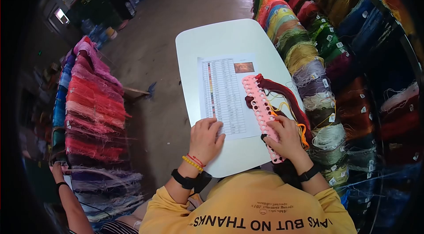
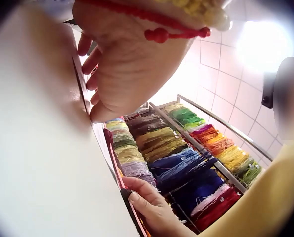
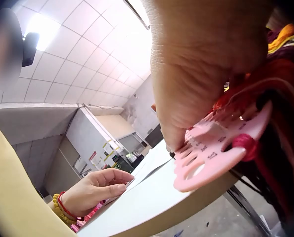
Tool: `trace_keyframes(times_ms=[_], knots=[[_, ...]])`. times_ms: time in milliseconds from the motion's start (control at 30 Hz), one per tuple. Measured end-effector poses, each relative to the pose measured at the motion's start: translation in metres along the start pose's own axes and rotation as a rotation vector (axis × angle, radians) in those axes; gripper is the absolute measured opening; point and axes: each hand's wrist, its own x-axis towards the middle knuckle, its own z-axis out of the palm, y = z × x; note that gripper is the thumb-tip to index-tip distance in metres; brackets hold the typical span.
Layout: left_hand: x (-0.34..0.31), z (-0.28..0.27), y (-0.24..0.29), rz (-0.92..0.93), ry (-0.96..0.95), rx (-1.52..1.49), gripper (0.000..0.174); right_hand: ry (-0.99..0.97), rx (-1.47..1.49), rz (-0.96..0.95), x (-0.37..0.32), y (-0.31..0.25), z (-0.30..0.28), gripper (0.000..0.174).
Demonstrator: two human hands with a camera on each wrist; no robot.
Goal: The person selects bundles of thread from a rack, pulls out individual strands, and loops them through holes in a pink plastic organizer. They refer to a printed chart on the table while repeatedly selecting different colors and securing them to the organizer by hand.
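My left hand [image 1: 204, 139] rests on a printed paper chart [image 1: 225, 117] with loosely bent fingers at its lower edge. My right hand [image 1: 286, 134] grips a long pink perforated thread holder [image 1: 252, 88], thumb on its left side and fingers across it. Dark red thread [image 1: 289, 95] is looped at the holder's top and trails down its right side. Yellow-orange thread [image 1: 303, 136] lies beside the right fingers. In the right wrist view, the holder's rounded end [image 3: 206, 175] shows numbered holes and a knot of crimson thread [image 3: 246, 144]. Something small and black sits at the right thumb tip.
Chart and holder lie on a white table [image 1: 216, 35] with rounded corners. Racks of coloured skeins [image 1: 304, 57] stand close along the right. Another rack with pink and red skeins [image 1: 95, 114] is at left, with another person's arm [image 1: 68, 198] beside it.
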Motion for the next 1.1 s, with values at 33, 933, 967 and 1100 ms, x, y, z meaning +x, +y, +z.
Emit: trace_keyframes(times_ms=[33,933,967,1100], knots=[[0.000,0.000,0.000,-0.003,-0.002,-0.005,0.030,0.001,0.003,0.003,0.000,0.000,0.000,0.044],[-0.002,0.000,-0.001,0.015,0.003,0.011,0.030,0.135,0.127,0.105,0.030,0.003,-0.005,0.036],[-0.002,0.000,-0.001,0.016,0.003,0.013,0.030,0.125,0.072,0.080,0.031,0.001,-0.003,0.040],[-0.002,0.001,-0.001,0.016,0.004,0.016,0.030,0.040,-0.088,0.096,0.034,-0.007,0.003,0.056]])
